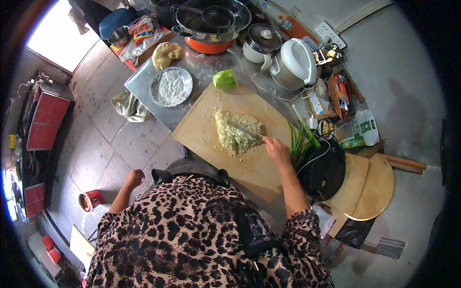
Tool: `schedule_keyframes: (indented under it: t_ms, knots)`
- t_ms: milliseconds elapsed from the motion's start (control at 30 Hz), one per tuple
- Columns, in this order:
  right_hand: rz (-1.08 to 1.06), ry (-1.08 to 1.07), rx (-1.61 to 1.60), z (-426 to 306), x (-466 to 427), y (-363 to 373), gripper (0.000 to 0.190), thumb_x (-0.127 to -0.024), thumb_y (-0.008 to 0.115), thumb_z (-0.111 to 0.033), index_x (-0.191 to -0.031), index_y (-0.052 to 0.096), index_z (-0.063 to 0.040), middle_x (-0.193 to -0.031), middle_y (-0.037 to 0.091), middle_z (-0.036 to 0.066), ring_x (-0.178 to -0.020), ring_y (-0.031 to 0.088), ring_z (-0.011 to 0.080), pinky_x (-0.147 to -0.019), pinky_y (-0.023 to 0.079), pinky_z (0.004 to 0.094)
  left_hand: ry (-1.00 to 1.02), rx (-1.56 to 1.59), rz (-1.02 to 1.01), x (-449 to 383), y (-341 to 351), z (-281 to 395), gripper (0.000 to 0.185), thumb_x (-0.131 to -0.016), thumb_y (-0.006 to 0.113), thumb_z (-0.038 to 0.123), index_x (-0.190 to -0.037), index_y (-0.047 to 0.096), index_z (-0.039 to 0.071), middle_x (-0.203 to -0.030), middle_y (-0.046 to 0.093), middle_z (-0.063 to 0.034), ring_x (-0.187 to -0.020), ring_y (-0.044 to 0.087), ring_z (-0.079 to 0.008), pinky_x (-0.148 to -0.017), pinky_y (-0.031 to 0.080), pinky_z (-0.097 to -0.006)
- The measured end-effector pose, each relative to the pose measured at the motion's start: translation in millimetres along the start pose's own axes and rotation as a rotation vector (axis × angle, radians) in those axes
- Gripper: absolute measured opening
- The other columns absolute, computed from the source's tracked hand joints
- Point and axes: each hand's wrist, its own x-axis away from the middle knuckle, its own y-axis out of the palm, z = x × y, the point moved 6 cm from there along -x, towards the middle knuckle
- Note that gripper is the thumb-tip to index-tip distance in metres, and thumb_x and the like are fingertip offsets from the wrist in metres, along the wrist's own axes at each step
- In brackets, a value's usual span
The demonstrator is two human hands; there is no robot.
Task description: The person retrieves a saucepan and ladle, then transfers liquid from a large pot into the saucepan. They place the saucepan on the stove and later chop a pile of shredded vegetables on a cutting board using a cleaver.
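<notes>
My right hand [277,153] grips the handle of a kitchen knife. Its blade [242,128] looks blurred and lies across a heap of finely chopped pale-green vegetable [234,140]. Beneath the heap is a large wooden cutting board [252,169], with small bits scattered around. A cut piece of green gourd or squash [225,79] rests at the board's far edge. Off to the left, away from the table, my left hand [134,179] hangs above the floor with loosely bent fingers and nothing visible in it.
On the metal table, a plate of flour [171,87] and a dough lump [166,55] sit left. Behind stand an orange electric pot [209,45], a lidded pot [256,50] and a rice cooker [293,64]. Green onions [300,138] and a black round appliance [322,169] are right.
</notes>
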Motion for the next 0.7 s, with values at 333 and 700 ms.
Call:
schedule_keyframes:
  t_ms: [333,700]
  knots:
    - [0.006,0.539,-0.371,-57.1,25.1,55.6,0.027,-0.092,0.044,-0.027,-0.084,0.05,-0.002,-0.077,0.059,0.022,-0.071,0.058,0.0417,-0.06,0.046,0.0494,0.161,-0.126,-0.022,-32.5,-6.6,69.9,0.018,-0.081,0.052,0.019,-0.08,0.066,0.009,-0.06,0.062,-0.0083,-0.048,0.059,-0.0164,-0.049,0.048,-0.0308]
    - [-0.111,0.476,-0.424,-76.3,16.2,66.2,0.028,-0.091,0.043,-0.029,-0.092,0.052,-0.002,-0.08,0.061,0.022,-0.074,0.058,0.0432,-0.063,0.045,0.0511,0.116,-0.078,-0.055,-25.3,-3.9,41.6,0.018,-0.08,0.052,0.02,-0.079,0.066,0.008,-0.061,0.062,-0.009,-0.052,0.061,-0.0167,-0.051,0.049,-0.031]
